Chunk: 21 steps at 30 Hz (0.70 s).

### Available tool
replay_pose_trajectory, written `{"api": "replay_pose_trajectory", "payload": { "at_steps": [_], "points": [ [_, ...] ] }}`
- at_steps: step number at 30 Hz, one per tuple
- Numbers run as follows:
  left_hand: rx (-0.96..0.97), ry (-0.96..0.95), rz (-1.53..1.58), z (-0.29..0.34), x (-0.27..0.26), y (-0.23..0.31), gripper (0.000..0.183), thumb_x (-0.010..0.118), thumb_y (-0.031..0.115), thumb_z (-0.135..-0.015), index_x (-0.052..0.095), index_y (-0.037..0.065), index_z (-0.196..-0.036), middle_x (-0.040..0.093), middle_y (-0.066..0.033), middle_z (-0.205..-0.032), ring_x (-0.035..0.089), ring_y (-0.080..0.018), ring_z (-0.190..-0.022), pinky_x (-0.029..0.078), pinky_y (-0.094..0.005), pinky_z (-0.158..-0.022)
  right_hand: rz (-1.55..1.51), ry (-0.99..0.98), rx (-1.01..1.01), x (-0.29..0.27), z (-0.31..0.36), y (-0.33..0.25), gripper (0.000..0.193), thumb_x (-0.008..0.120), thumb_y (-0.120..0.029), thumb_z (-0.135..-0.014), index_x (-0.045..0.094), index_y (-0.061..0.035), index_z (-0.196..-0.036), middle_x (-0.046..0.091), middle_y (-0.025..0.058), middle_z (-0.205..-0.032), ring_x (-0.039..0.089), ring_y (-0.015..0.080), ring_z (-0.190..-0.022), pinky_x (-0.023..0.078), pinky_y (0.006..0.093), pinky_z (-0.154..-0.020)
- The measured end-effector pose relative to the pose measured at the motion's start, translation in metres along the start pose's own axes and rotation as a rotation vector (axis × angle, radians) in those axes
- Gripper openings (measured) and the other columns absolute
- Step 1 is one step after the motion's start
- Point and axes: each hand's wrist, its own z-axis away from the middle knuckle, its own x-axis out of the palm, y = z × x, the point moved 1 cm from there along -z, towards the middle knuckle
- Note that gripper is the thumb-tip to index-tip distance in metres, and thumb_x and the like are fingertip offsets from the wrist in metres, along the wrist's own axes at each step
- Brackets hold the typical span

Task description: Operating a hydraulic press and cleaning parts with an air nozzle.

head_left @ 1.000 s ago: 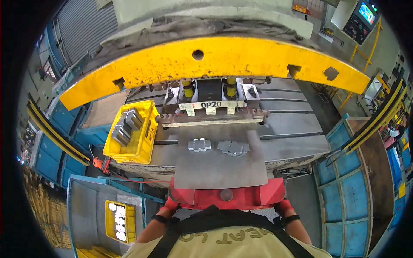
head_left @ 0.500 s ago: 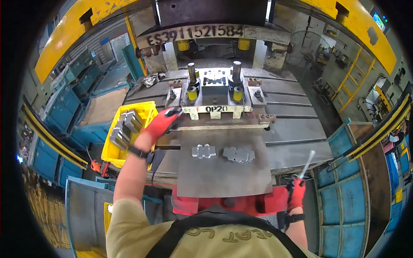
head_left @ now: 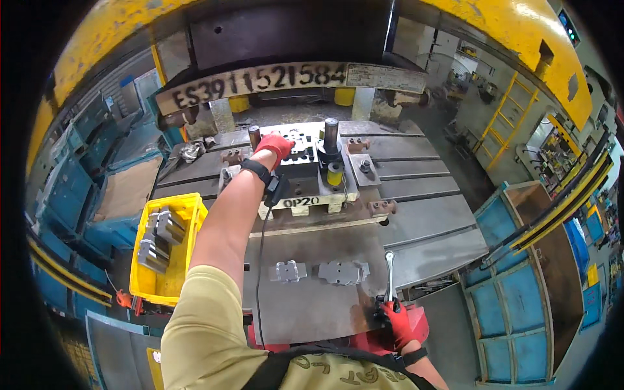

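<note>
crate (head_left: 146, 294) at left, posts (head_left: 331, 134) beside left hand (head_left: 275, 148)

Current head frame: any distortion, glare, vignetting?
Head view: fisheye bends the yellow beam, corners fall to black; head view: pale glare on that beam, upper right; head view: ram looks dark, wrench outline reads clearly.

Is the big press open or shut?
Open: the upper die hangs above the lower die, and the tops of the guide posts are bare.
</note>
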Motion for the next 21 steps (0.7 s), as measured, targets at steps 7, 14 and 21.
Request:
{"api": "replay_pose_trajectory", "payload": {
  "at_steps": [7, 14, 21],
  "points": [
    [0.062, 0.168, 0.45, -0.035, 0.002, -0.007, 0.03, 0.051, 0.032, -0.067, 0.056, 0.005, -0.08, 0.054, -0.0177, -0.082, 0.051, -0.0315, -0.079, 0.041, -0.0355, -0.068, 0.085, -0.01, 0.042, 0.002, 0.014, -0.008, 0.019, 0.057, -0.014, -0.07, 0.05, -0.0041, -0.085, 0.046, -0.0022, -0.064, 0.041, 0.006, -0.057, 0.036, 0.0203, -0.052],
    [0.199, -0.132, 1.093, 0.032, -0.006, -0.037, 0.015, 0.048, 0.014, -0.074, 0.052, 0.004, -0.085, 0.052, -0.0015, -0.073, 0.047, -0.008, -0.058, 0.039, -0.0215, -0.05, 0.037, -0.123, 0.114, 0.001, 0.011, 0.0, 0.015, 0.056, -0.014, -0.071, 0.05, -0.0032, -0.078, 0.045, -0.0023, -0.063, 0.041, 0.0062, -0.058, 0.036, 0.0213, -0.052],
    [0.016, -0.464, 1.07, 0.183, 0.018, -0.086, 0.016, 0.05, 0.009, -0.071, 0.053, 0.003, -0.086, 0.053, -0.0006, -0.073, 0.048, -0.0086, -0.065, 0.04, -0.0224, -0.059, -0.094, -0.261, 0.306, 0.005, 0.017, 0.004, 0.011, 0.053, -0.013, -0.074, 0.047, -0.0031, -0.075, 0.044, -0.0011, -0.061, 0.043, 0.008, -0.056, 0.039, 0.0223, -0.051]
  ]
}}
